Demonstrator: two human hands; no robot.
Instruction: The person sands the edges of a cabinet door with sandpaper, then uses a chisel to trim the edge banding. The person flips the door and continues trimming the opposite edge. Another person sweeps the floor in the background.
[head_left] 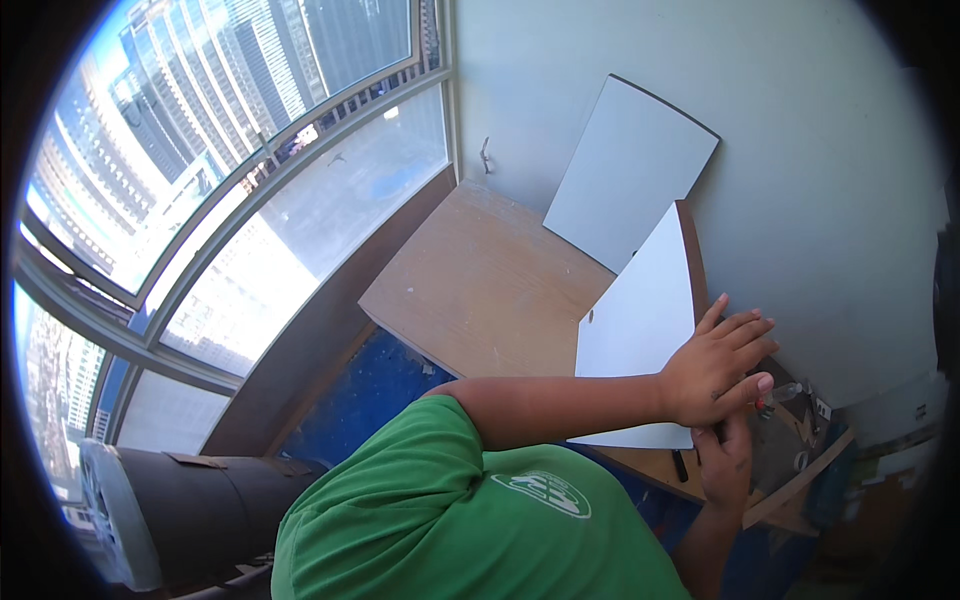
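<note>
A white panel (640, 330) with a brown edge stands tilted on the wooden tabletop (480, 270), right of the middle. My left arm reaches across to it. My left hand (722, 365) is open at the panel's near right edge, fingers spread and pointing right. Just below, my right hand (725, 460) is closed, fingers curled up under the left palm. What it holds, if anything, is hidden there. A short black tool-like piece (680, 465) lies on the wood beside the right hand.
A second white panel (635, 165) leans against the pale wall (820, 120). Small tools and a clear plastic piece (786, 392) lie beyond my hands, near a wooden strip (800, 480). A large dark cylinder (210, 510) stands at lower left, below the windows (300, 200). The floor (370, 390) is blue.
</note>
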